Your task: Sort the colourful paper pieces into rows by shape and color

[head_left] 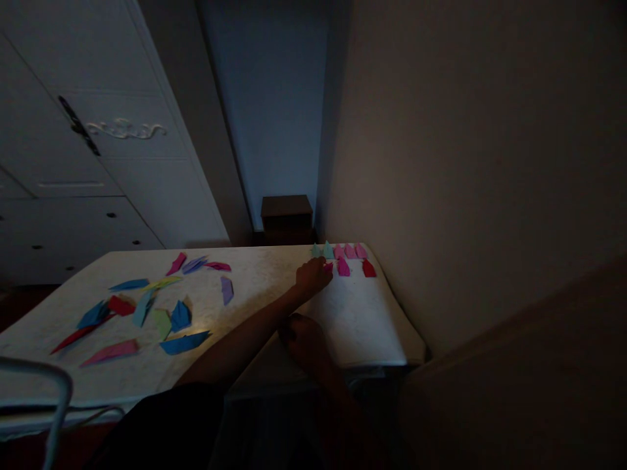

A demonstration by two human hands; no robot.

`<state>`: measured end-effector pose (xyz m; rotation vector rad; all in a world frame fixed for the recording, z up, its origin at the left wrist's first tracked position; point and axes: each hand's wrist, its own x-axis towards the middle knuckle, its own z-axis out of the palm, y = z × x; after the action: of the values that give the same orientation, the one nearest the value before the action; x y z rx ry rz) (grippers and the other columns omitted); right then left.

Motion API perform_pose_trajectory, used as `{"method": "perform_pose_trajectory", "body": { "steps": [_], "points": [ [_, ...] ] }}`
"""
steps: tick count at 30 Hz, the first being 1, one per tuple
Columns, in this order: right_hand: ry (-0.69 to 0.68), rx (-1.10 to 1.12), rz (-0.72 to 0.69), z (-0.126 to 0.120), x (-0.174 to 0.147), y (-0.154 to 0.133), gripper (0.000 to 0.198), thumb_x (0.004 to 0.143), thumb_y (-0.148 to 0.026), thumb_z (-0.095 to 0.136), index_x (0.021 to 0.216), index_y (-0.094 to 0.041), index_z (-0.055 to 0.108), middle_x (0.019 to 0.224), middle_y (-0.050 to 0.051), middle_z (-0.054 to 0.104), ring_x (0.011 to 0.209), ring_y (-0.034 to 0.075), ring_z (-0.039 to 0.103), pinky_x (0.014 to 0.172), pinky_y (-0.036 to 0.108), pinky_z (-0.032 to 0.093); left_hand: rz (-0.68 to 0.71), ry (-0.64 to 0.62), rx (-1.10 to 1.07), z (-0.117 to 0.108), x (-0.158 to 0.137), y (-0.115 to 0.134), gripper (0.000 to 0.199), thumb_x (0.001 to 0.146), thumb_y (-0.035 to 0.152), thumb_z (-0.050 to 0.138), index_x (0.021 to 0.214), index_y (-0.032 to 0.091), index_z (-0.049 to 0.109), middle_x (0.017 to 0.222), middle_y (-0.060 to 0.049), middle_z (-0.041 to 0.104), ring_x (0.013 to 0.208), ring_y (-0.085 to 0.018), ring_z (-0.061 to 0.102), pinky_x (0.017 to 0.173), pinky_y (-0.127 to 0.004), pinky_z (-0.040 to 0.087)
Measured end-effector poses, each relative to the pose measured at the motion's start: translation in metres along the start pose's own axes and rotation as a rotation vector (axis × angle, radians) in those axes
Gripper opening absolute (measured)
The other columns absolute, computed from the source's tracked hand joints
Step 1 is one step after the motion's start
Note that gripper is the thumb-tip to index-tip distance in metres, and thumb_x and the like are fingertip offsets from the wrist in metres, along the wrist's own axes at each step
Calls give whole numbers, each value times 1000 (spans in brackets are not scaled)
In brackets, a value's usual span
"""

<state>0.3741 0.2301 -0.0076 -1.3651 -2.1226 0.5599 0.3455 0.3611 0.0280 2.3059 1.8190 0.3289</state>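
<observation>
My left hand (313, 275) is stretched across the white table toward its far right, fingers closed on a small pink folded paper (328, 267). Just right of it stand a magenta folded paper (343, 267) and a red folded paper (369, 268). Behind these is a row of pale green folded papers (328, 250) and pink folded papers (349, 251). My right hand (304, 341) is at the near table edge, below the left forearm. Its fingers are curled in, and the dim light hides whether anything is in them.
Several flattened folded papers lie scattered on the left of the table (264, 287), among them a blue one (185, 343) and a pink one (112, 352). A wall (465, 163) runs along the right. A white cabinet (161, 196) and a small brown box-shaped stand (287, 207) are beyond.
</observation>
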Motion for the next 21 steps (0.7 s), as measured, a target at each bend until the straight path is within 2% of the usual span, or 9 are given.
{"method": "perform_pose_trajectory", "body": {
  "steps": [5,9,13,21],
  "points": [
    [8,0,-6,3,-1,4,15,88,-18,54,82,-16,67,83,6,69,76,16,62,67,24,39,24,-25,19,11,10,6,40,87,46,48,117,21,55,112,-11,65,100,-28,63,80,-38,48],
    [11,3,1,5,-1,5,13,87,-17,55,81,-17,67,83,6,68,76,16,62,69,24,40,50,-30,53,12,13,7,46,90,49,44,126,22,49,120,-12,61,103,-28,62,82,-39,48],
    [12,31,-11,5,-2,5,13,87,-16,54,84,-17,67,84,6,68,78,16,62,70,25,41,77,-48,73,14,17,8,47,91,52,43,127,23,48,117,-12,62,100,-28,63,80,-39,49],
    [16,6,-17,5,-2,5,15,88,-19,54,80,-17,66,80,5,67,72,14,60,66,24,39,234,-88,116,19,25,10,54,93,55,39,140,30,34,127,-13,54,104,-29,61,80,-40,50]
  ]
}}
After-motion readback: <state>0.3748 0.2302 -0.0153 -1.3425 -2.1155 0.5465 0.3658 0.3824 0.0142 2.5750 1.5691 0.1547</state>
